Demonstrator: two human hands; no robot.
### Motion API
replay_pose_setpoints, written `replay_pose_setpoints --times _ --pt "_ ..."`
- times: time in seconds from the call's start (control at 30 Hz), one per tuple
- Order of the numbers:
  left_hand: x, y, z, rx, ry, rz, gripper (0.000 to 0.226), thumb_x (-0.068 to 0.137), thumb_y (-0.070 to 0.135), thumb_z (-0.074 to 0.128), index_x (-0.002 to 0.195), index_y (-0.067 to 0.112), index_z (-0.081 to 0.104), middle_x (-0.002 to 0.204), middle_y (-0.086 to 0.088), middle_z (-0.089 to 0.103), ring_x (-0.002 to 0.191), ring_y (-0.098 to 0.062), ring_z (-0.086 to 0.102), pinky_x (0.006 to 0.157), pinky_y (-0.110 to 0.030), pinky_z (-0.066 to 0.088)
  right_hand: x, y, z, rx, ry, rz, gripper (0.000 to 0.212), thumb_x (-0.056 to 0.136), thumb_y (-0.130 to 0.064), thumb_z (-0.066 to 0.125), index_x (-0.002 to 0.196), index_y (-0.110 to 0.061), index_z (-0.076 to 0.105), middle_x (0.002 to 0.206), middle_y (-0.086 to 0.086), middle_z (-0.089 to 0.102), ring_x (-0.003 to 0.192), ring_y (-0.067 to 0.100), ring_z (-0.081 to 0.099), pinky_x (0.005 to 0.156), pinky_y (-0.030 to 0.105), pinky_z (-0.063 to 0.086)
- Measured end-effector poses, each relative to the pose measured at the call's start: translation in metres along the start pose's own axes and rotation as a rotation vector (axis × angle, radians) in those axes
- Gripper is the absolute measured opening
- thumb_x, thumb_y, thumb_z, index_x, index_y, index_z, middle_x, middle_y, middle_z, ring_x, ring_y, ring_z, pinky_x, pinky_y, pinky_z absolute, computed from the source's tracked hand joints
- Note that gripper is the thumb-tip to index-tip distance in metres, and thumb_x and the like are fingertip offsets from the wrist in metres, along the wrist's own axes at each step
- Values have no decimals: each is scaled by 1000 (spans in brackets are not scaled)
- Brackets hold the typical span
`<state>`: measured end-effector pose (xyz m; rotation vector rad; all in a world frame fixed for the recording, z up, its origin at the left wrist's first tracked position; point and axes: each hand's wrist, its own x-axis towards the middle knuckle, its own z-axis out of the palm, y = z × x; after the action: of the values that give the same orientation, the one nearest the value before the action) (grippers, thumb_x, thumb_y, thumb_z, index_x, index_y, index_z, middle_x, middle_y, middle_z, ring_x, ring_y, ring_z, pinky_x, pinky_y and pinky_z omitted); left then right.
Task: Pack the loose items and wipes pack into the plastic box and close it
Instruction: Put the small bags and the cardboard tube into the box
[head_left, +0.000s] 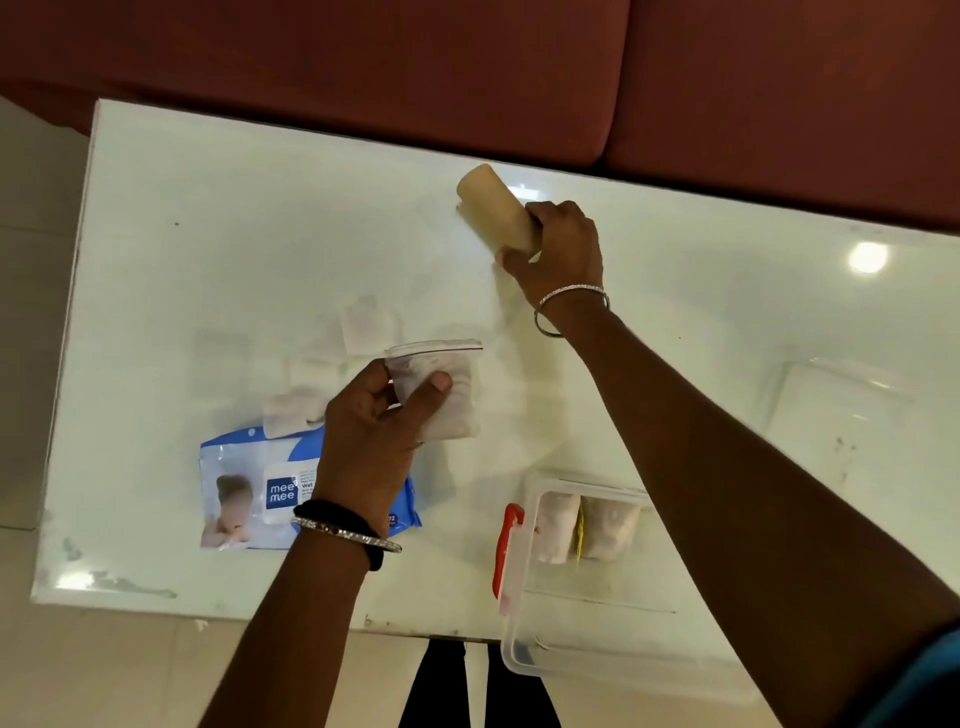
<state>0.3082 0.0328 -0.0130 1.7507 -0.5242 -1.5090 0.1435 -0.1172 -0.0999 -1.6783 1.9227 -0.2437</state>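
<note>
My left hand (371, 441) holds a small clear zip bag (441, 389) with white contents above the table's middle. Under that wrist lies the blue and white wipes pack (239, 493), flat on the table. My right hand (563, 249) is stretched to the far side and grips a beige roll (493, 208), tilted up off the table. The clear plastic box (524, 644) with a red latch (506, 551) stands open at the near right edge, partly under my right forearm. Two white packets and a yellow item (587, 525) sit inside it.
Several small white packets (363, 325) and a white pad (291, 410) lie on the glossy white table (208, 234). The box's clear lid (841, 410) rests flat at the right. A dark red sofa (467, 67) runs along the table's far edge.
</note>
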Motion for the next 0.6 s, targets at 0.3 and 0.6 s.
replay_pose_setpoints --times 0.3,0.6 --pt "-10 -8 9 16 -12 19 12 84 12 69 91 21 69 97 -5 74 95 -22 72 80 -39 57 -86 24 -64 1168 -109 365 49 75 -6 80 122 -4 64 109 13 70 96 23 70 95 40 56" --pt "-37 -13 20 46 -91 33 23 87 11 66 109 15 67 107 -6 73 100 -21 71 84 -42 58 -251 103 -123 1475 -130 456 39 66 -3 76 103 -7 65 107 11 70 104 28 66 90 35 56"
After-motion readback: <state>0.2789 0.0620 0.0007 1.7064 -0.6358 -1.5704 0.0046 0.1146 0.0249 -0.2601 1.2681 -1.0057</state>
